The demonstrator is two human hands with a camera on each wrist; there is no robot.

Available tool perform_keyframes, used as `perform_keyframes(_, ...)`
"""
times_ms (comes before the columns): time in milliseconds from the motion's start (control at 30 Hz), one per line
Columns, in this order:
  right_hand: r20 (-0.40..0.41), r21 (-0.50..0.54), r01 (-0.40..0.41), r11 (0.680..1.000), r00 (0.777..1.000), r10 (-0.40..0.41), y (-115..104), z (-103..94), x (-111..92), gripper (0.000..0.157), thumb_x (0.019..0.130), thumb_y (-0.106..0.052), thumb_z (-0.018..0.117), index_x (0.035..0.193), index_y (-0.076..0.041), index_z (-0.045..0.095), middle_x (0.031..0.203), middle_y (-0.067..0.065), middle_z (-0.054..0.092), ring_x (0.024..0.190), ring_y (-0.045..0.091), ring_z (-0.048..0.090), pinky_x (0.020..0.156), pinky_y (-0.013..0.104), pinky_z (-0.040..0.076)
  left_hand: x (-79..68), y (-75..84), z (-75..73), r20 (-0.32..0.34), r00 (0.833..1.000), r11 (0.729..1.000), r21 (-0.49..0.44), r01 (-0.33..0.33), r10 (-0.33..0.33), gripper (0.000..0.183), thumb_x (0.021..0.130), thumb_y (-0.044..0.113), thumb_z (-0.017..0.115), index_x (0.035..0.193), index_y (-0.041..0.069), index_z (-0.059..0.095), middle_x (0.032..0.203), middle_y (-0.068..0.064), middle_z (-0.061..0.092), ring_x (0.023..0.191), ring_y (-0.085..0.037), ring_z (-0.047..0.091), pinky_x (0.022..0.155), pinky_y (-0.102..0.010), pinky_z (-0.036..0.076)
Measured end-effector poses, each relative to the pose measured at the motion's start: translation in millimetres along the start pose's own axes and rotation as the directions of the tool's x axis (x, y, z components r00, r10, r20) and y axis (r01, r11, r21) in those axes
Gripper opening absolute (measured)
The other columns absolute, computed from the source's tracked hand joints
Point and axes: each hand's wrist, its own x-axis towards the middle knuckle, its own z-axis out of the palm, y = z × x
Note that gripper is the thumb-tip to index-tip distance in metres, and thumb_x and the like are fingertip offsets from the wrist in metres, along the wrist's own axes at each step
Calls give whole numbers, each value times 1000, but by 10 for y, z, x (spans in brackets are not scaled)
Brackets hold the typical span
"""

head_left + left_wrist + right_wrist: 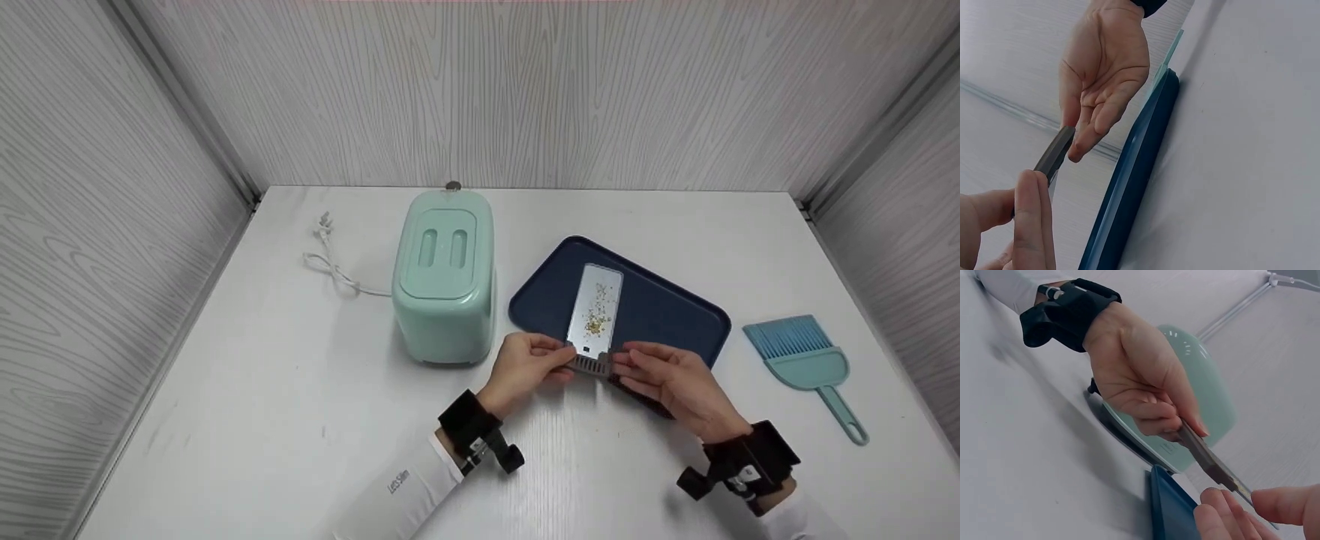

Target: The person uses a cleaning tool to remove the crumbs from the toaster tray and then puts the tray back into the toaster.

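A crumb tray (596,311), a pale metal plate with a slotted grey end, is held above a dark blue serving tray (667,315). Brownish-yellow crumbs (596,322) lie on the plate, thickest toward its near half. My left hand (525,369) pinches the left corner of the grey end between thumb and fingers. At the right corner, my right hand (675,386) has its thumb and fingertips on either side of the edge, lightly pinching it. The left wrist view shows the crumb tray edge-on, clear of the serving tray's rim (1134,174).
A mint green toaster (446,277) stands left of the serving tray, its white cord and plug (326,255) lying beyond it on the white table (300,435). To the right lies a blue-green hand brush (814,367). Grey wood-patterned panels (525,90) enclose the table.
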Motion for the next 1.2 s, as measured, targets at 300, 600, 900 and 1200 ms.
perform_keyframes(300, -20, 93, 121, 988, 993, -120, -266, -390, -188, 33, 104, -9, 63, 136, -2, 59, 116, 9, 75, 112, 21, 72, 105, 35, 56, 2, 4, -22, -16, 1000, 1000, 15, -10, 10, 22, 92, 4, 76, 106, -13, 70, 95, -30, 74, 62, -12, 71, 65, -26, 65)
perform_keyframes(600, -83, 155, 251, 955, 967, -241, -439, -831, -348, 23, 104, 1, 58, 124, -2, 69, 114, 12, 77, 105, 24, 75, 95, 36, 60, 4, -10, -42, -11, 1000, 1000, 6, -8, 8, 24, 93, 4, 76, 108, -13, 69, 96, -29, 74, 63, -13, 72, 66, -27, 65)
perform_keyframes(900, -195, -64, 240, 969, 949, -248, -505, -1281, -519, 21, 101, -10, 67, 122, -11, 71, 113, 5, 78, 102, 19, 76, 89, 34, 62, -1, -1, -41, -19, 1000, 1000, 4, 1, -1, 25, 92, 4, 77, 109, -12, 69, 97, -29, 74, 62, -13, 72, 66, -28, 65)
perform_keyframes(1200, -389, -754, -114, 647, 871, -300, -543, -1585, -651, 64, 103, -42, 64, 141, 9, 52, 101, 0, 72, 80, 0, 70, 70, 21, 62, -5, 1, -56, -5, 1000, 1000, -7, 0, 0, 23, 92, 3, 76, 108, -12, 69, 99, -32, 73, 63, -13, 72, 67, -28, 65)
